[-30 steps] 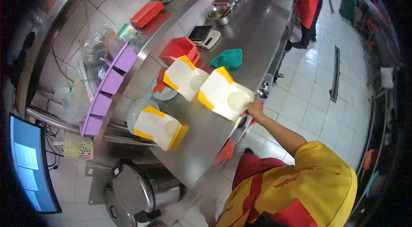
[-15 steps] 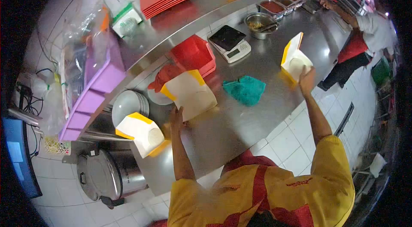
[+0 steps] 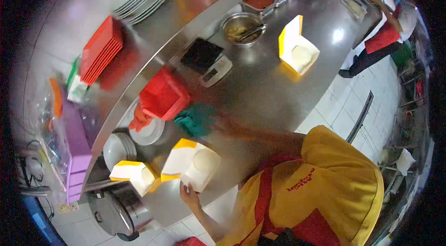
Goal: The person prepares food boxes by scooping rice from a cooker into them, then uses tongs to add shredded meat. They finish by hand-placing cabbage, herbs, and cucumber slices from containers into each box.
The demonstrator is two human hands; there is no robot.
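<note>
My left hand (image 3: 189, 195) grips the near corner of an open white-and-yellow paper food box (image 3: 179, 158), which has a round white mound, seemingly rice (image 3: 203, 159), inside. Blurred by motion, my right hand (image 3: 226, 125) is at the edge of a crumpled green cloth (image 3: 194, 120); whether its fingers hold the cloth cannot be made out. A second open box (image 3: 125, 170) stands at the table's left end, with a pale mound partly showing. Farther right, another open box (image 3: 290, 36) holds a white mound (image 3: 302, 54).
Behind the cloth are a red bin (image 3: 162, 95), a kitchen scale (image 3: 216, 70) and a steel bowl of food with a utensil (image 3: 242, 29). Plates (image 3: 116, 150) stand at left, above a large pot (image 3: 109, 213). A raised shelf (image 3: 153, 27) borders the back. A co-worker (image 3: 383, 41) stands at far right.
My right hand has let go of the right box and moved left to the green cloth. The middle box now shows its mound, with my left hand at its near corner. The view has turned.
</note>
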